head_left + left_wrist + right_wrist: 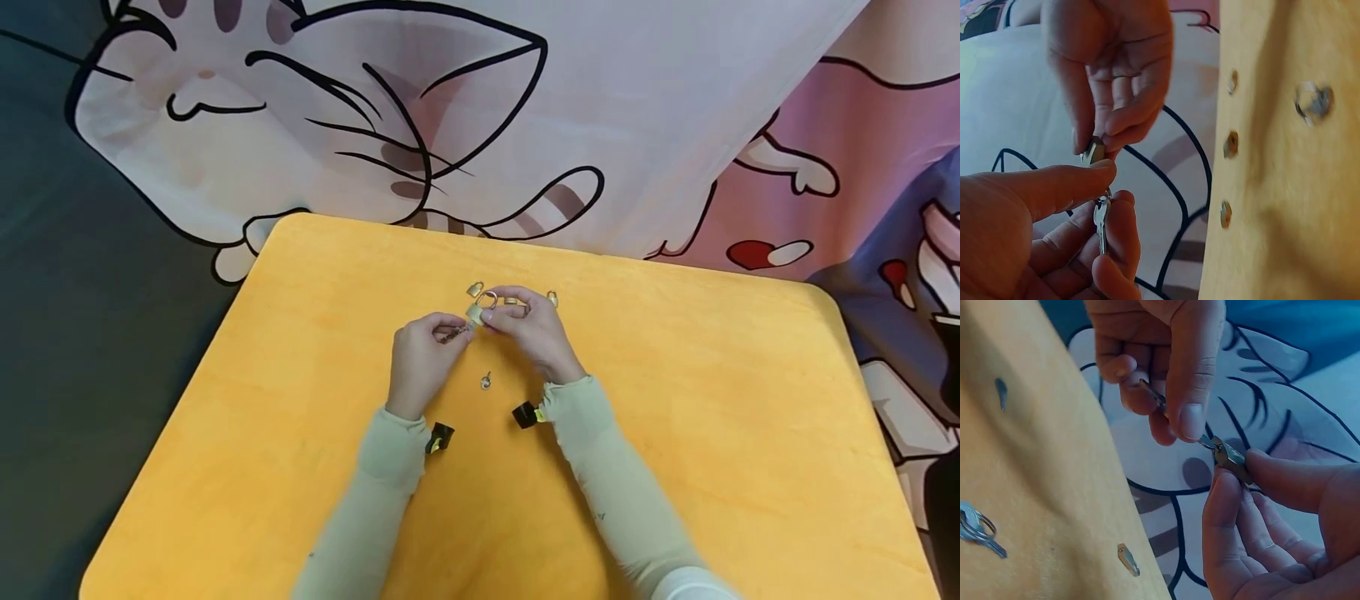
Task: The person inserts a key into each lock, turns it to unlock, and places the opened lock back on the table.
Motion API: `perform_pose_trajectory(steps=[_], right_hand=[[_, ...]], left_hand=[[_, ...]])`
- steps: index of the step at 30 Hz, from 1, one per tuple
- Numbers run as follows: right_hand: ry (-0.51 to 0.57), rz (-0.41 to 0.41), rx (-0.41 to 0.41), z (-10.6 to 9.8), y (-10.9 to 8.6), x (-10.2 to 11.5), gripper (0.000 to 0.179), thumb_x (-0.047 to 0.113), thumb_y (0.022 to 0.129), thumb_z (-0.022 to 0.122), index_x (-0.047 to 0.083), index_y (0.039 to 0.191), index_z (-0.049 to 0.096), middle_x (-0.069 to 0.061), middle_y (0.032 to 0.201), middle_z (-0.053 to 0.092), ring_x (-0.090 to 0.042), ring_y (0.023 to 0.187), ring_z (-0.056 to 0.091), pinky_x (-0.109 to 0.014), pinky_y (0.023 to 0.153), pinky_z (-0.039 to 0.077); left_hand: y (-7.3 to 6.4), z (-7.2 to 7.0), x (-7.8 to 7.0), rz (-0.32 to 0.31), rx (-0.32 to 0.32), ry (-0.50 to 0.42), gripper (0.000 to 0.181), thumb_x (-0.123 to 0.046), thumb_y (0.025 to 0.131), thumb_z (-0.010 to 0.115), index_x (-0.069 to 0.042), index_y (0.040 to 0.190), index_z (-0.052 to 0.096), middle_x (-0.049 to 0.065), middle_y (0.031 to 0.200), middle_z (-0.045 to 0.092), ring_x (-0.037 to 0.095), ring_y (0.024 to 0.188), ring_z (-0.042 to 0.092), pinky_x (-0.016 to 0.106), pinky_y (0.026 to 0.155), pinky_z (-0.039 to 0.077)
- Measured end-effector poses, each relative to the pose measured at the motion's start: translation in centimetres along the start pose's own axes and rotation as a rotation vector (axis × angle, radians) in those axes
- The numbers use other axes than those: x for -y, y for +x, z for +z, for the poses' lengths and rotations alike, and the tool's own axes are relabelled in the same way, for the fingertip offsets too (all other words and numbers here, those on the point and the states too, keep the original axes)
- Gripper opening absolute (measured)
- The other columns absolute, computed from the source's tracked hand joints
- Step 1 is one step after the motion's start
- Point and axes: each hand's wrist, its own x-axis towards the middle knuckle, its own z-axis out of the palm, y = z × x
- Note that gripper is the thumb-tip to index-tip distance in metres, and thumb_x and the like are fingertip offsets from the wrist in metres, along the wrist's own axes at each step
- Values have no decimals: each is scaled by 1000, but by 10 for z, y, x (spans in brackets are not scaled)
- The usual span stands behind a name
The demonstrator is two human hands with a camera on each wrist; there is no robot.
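My right hand [534, 335] grips a small brass padlock [475, 314] between thumb and fingers. Its shackle [489, 297] stands up from the body in the head view. Thumb and forefinger of my left hand [424, 360] pinch a small silver key [1207, 443], whose blade meets the keyhole end of the padlock; how deep it sits I cannot tell. A second key [1101, 219] hangs by the left fingers in the left wrist view. Both hands are raised above the table, close together.
Beyond the hands lie three more small padlocks [475, 289] on the yellow table [697, 400]. Nearer, between the wrists, is a ring with keys [486, 382]. A cartoon-printed cloth [645, 108] hangs behind the table's far edge.
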Motion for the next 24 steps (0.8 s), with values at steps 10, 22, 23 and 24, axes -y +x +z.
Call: perform_pose_trajectory(steps=[10, 22, 23, 24], right_hand=[[-166, -17, 69, 20, 34, 6, 38, 6, 92, 74, 5, 128, 64, -15, 90, 75, -47, 98, 68, -51, 90, 55], [-460, -4, 148, 48, 77, 6, 36, 12, 92, 76, 4, 125, 65, -9, 98, 75, -25, 90, 71, -35, 84, 55], [-493, -7, 150, 50, 81, 5, 36, 12, 91, 76, 4, 125, 66, -9, 98, 75, -22, 89, 71, -34, 82, 55], [-529, -10, 151, 51, 85, 4, 35, 13, 91, 76, 4, 124, 66, -9, 98, 74, -20, 87, 70, -32, 80, 54]], left_hand=[[14, -9, 12, 2, -88, 174, 16, -19, 86, 82, -4, 91, 79, 8, 83, 76, 18, 73, 73, 37, 67, 58], [37, -23, 33, -53, -93, 346, 13, -16, 89, 77, -3, 90, 81, 8, 81, 76, 25, 74, 72, 42, 69, 55], [39, -23, 34, -56, -92, 356, 13, -16, 89, 77, -4, 89, 81, 8, 81, 76, 25, 74, 72, 42, 69, 55], [41, -23, 35, -60, -93, 370, 13, -16, 88, 77, -4, 89, 81, 8, 81, 76, 26, 74, 72, 42, 68, 55]])
